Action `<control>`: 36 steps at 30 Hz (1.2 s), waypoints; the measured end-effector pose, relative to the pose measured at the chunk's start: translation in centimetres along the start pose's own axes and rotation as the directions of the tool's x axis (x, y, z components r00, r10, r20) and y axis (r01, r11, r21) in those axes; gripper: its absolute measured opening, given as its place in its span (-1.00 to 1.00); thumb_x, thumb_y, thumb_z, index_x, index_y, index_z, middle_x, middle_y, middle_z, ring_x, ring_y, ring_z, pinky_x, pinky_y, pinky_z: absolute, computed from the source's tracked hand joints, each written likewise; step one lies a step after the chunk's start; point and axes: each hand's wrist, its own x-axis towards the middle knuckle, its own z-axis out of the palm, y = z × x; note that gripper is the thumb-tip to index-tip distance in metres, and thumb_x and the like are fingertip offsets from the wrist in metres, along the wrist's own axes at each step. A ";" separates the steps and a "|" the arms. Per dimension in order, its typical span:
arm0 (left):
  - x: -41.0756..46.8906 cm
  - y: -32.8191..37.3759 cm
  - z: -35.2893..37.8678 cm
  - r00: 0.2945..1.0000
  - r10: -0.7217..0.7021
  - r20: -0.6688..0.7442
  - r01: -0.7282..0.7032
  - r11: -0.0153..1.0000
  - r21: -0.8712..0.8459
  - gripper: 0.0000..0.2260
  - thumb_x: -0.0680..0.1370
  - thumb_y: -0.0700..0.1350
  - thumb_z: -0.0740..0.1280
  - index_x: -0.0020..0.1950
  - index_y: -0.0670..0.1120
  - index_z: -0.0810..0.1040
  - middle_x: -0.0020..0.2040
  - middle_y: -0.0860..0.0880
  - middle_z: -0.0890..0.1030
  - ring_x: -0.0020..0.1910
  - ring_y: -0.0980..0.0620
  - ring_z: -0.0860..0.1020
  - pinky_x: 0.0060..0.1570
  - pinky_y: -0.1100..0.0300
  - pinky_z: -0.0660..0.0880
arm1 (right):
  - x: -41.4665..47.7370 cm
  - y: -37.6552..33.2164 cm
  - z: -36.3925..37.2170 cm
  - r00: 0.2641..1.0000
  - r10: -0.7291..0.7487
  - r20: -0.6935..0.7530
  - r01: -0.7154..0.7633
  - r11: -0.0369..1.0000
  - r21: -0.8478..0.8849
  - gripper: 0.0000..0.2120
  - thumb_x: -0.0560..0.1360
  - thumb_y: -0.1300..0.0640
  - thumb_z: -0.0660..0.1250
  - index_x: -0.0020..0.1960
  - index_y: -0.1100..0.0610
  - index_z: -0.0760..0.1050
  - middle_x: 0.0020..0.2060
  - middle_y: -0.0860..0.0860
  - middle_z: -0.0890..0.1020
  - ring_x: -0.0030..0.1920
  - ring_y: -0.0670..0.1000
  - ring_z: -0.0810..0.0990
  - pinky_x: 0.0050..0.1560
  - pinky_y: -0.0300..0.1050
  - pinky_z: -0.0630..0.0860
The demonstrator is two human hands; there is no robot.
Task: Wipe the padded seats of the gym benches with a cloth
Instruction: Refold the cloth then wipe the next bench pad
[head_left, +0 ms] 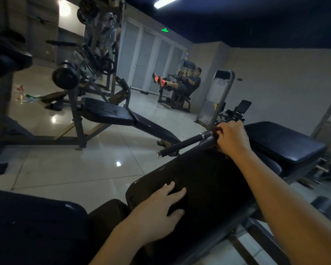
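my hands on the bench pad (pixel 208 178)
left hand (pixel 157 209) flat, fingers spread, resting on it; right hand (pixel 232 139) curled round red cloth (pixel 217 131) at the handle bar (pixel 182 145).

The nearest bench pad (pixel 208 188) is occupying the lower centre, running away toward the upper right. The left hand (pixel 157 205) is lying flat on its near end. At its far end, a handle bar (pixel 182 145) is projecting to the left, and the right hand (pixel 231 138) is gripping a cloth (pixel 217 131) against that bar. A second pad (pixel 283 140) is sitting just beyond and right of the right hand. Another pad (pixel 33 222) is lying at the lower left, beside the nearest one. A decline bench (pixel 111 113) is standing behind, left of centre. Farther back, a person (pixel 187 81) is sitting on a machine before the doors (pixel 141 60), and a weight-stack frame (pixel 218 96) is standing to that person's right in the view.
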 end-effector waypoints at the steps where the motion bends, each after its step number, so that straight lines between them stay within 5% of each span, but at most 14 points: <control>1: 0.4 0.2 -0.2 1.000 -0.004 0.003 0.004 1.000 -0.001 -0.49 0.65 0.14 0.16 0.55 0.31 0.03 0.59 0.21 -0.13 0.55 0.19 -0.17 0.49 0.13 -0.06 | 0.2 0.2 -0.1 0.999 0.039 -0.015 -0.039 0.999 0.007 -0.80 0.59 0.15 0.27 0.16 0.16 0.56 0.03 0.16 0.58 0.13 0.17 0.43 0.13 0.00 0.43; 6: 2.8 1.2 -1.5 1.000 0.021 0.004 -0.021 0.998 0.062 -0.46 0.64 0.15 0.17 0.57 0.26 0.03 0.60 0.12 -0.15 0.57 0.11 -0.15 0.51 0.08 -0.04 | -0.8 -0.3 -0.3 0.998 -0.043 0.051 0.033 0.983 0.181 -0.82 0.58 0.14 0.30 0.15 0.06 0.61 -0.05 0.06 0.65 0.06 0.08 0.55 0.17 -0.03 0.49; 10: 4.7 0.9 -2.1 0.997 0.063 -0.039 -0.060 0.996 0.071 -0.49 0.60 0.17 0.22 0.54 0.27 0.16 0.61 0.13 -0.04 0.56 0.05 0.08 0.50 -0.05 0.21 | -4.6 -3.5 -2.3 0.954 -0.256 0.154 0.200 0.930 0.309 -0.81 0.57 0.13 0.35 0.15 0.03 0.63 -0.01 -0.05 0.66 -0.08 -0.19 0.52 -0.03 -0.37 0.42; 15: 4.8 0.7 -1.1 0.994 0.090 -0.069 -0.084 0.993 0.088 -0.50 0.62 0.21 0.15 0.55 0.30 0.10 0.61 0.15 -0.07 0.58 0.06 -0.04 0.53 -0.08 0.09 | -8.8 -4.4 -3.4 0.886 -0.436 0.157 0.381 0.878 0.288 -0.75 0.59 0.05 0.31 0.26 -0.02 0.56 0.04 -0.08 0.56 0.03 -0.16 0.35 0.04 -0.27 0.27; 17: 4.3 0.8 -0.7 0.995 0.078 -0.068 -0.071 0.992 0.105 -0.49 0.65 0.19 0.10 0.57 0.25 0.02 0.61 0.12 -0.11 0.58 0.10 -0.12 0.52 0.03 -0.06 | -7.2 -1.8 -3.5 0.911 -0.392 0.130 0.371 0.915 0.161 -0.76 0.60 0.08 0.29 0.25 0.03 0.56 0.05 -0.01 0.57 0.06 -0.10 0.42 0.05 -0.25 0.33; 20: 3.9 0.9 -0.2 0.994 0.066 -0.085 -0.058 0.994 0.091 -0.49 0.66 0.18 0.08 0.57 0.24 -0.01 0.61 0.11 -0.09 0.57 0.13 -0.13 0.48 0.14 -0.11 | -3.3 3.8 -3.4 0.994 -0.112 -0.013 0.112 0.993 -0.044 -0.80 0.59 0.13 0.27 0.16 0.10 0.59 -0.04 0.09 0.60 0.03 0.08 0.55 0.05 -0.02 0.57; 24: 3.8 0.9 0.5 0.991 0.046 -0.128 -0.037 0.996 0.077 -0.50 0.66 0.18 0.06 0.58 0.23 0.00 0.61 0.12 -0.08 0.57 0.13 -0.13 0.49 0.13 -0.13 | -0.8 3.9 -1.3 0.999 0.013 -0.050 -0.014 1.000 -0.009 -0.83 0.55 0.17 0.31 0.06 0.17 0.64 -0.17 0.10 0.61 -0.09 0.10 0.56 -0.10 0.00 0.63; 28: 3.8 0.8 0.6 0.989 0.046 -0.137 -0.032 0.994 0.102 -0.51 0.67 0.17 0.04 0.58 0.22 -0.02 0.61 0.09 -0.09 0.57 0.11 -0.14 0.51 0.10 -0.14 | -1.2 1.5 -0.8 0.998 0.055 -0.035 -0.054 0.998 0.025 -0.83 0.57 0.16 0.30 0.08 0.21 0.60 -0.05 0.14 0.59 0.05 0.12 0.50 -0.04 -0.11 0.48; 31: 3.7 0.8 0.1 0.993 0.051 -0.109 -0.042 0.995 0.087 -0.51 0.67 0.15 0.05 0.58 0.22 -0.02 0.61 0.08 -0.09 0.57 0.09 -0.14 0.52 0.07 -0.11 | -2.4 -0.6 -1.5 1.000 -0.023 0.001 0.023 0.999 0.032 -0.82 0.61 0.09 0.24 0.09 0.15 0.55 -0.07 0.05 0.54 0.00 0.01 0.48 -0.02 -0.19 0.40; 36: 3.6 0.8 0.1 0.995 0.040 -0.094 -0.027 0.991 0.134 -0.50 0.66 0.18 0.06 0.57 0.24 -0.02 0.61 0.11 -0.10 0.58 0.09 -0.11 0.51 0.07 -0.06 | -7.5 -7.8 -0.7 0.903 -0.405 0.140 0.385 0.911 0.150 -0.78 0.61 0.07 0.23 0.19 0.09 0.56 0.04 0.04 0.54 0.04 -0.02 0.46 0.05 -0.14 0.48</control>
